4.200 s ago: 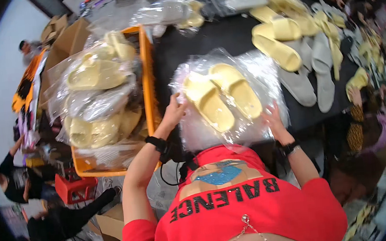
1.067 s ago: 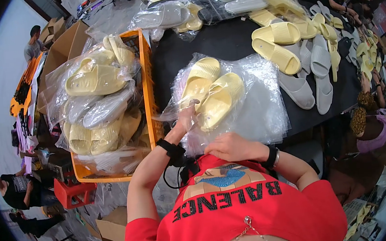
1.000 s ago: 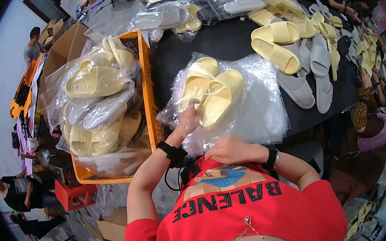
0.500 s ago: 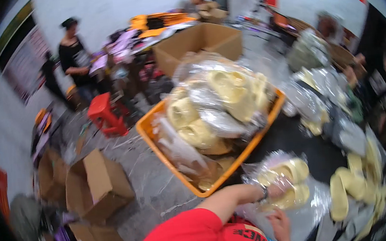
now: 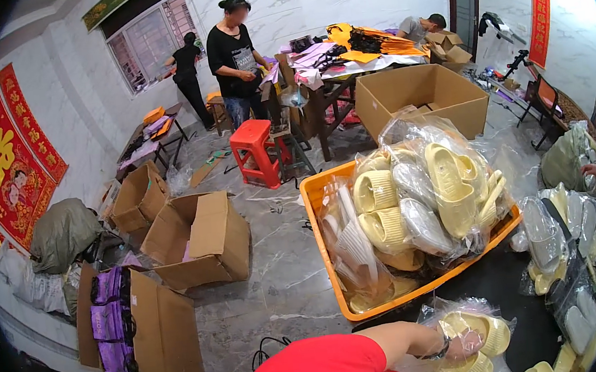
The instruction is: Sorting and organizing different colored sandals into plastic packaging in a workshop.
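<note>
My left hand (image 5: 466, 343), with a black band at the wrist, is inside or against a clear plastic bag (image 5: 439, 314) holding a pair of pale yellow slippers (image 5: 489, 331). The bag lies on a black table (image 5: 501, 282) at the bottom of the view. My red sleeve fills the lower middle. My right hand is out of view. Just beyond the bag stands an orange crate (image 5: 328, 254) piled with bagged yellow and grey slippers (image 5: 429, 194).
More bagged slippers (image 5: 568, 230) lie along the table's right side, where another person's hand (image 5: 591, 170) shows. Open cardboard boxes (image 5: 198, 238) and purple packs (image 5: 111, 323) sit on the grey floor. Behind are a large box (image 5: 423, 96), a red stool (image 5: 256, 150) and people at tables.
The view has swung from looking down on the table to looking out across the room on the left. My left hand stays at the bagged slippers; my right hand has left the view.
</note>
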Demonstrator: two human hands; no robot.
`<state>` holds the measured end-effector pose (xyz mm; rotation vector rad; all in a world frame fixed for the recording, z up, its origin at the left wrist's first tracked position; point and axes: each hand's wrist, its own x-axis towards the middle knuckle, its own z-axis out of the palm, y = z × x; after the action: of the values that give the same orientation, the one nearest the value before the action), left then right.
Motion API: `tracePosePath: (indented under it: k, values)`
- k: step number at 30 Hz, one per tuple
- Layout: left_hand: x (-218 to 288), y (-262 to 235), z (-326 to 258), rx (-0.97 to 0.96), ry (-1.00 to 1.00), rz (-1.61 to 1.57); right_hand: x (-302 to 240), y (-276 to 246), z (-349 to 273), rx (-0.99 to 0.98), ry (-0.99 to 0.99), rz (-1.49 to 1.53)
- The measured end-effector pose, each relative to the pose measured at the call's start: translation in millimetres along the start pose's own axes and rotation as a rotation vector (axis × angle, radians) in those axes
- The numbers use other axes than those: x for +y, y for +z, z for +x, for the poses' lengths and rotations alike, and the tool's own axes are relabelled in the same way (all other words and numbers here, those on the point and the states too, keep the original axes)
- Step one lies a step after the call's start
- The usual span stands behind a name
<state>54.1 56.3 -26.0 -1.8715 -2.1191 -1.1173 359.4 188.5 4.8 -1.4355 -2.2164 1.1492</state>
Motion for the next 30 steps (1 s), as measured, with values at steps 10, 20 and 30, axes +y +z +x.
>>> tracePosePath:
  k: [10, 20, 30]
  values:
    - [67, -17, 56, 0.032, 0.230, -0.081, 0, -3, 18, -0.099, 0.202, 0.686]
    - [89, -59, 47, -0.034, 0.386, -0.181, -12, -7, -24, -0.098, 0.217, 0.653]
    - [105, -20, 28, -0.352, 0.432, -0.087, -23, -16, -84, -0.041, 0.247, 0.565]
